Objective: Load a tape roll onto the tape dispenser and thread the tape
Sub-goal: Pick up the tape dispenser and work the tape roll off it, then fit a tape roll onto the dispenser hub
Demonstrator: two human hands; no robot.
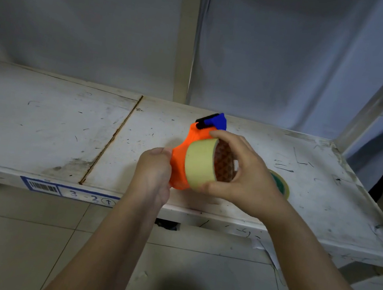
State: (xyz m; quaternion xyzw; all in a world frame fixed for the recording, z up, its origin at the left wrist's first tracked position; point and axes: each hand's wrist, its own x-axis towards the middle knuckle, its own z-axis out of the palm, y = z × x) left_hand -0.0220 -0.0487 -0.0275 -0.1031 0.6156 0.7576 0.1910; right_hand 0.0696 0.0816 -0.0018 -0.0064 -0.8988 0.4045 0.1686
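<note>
An orange tape dispenser (179,161) with a blue and black head (215,121) is held above the white shelf. My left hand (154,172) grips its left side from below. A pale yellow tape roll (199,164) with a brown patterned core sits against the dispenser's right face. My right hand (246,174) clasps the roll, thumb on its upper edge and fingers under it. Whether the roll is fully seated on the dispenser's hub is hidden.
A second tape roll (282,184) lies flat on the shelf (54,126) behind my right hand, mostly hidden. A label marked 3-2 (69,192) is on the shelf's front edge. A metal upright (382,97) rises at the right. Tiled floor is below.
</note>
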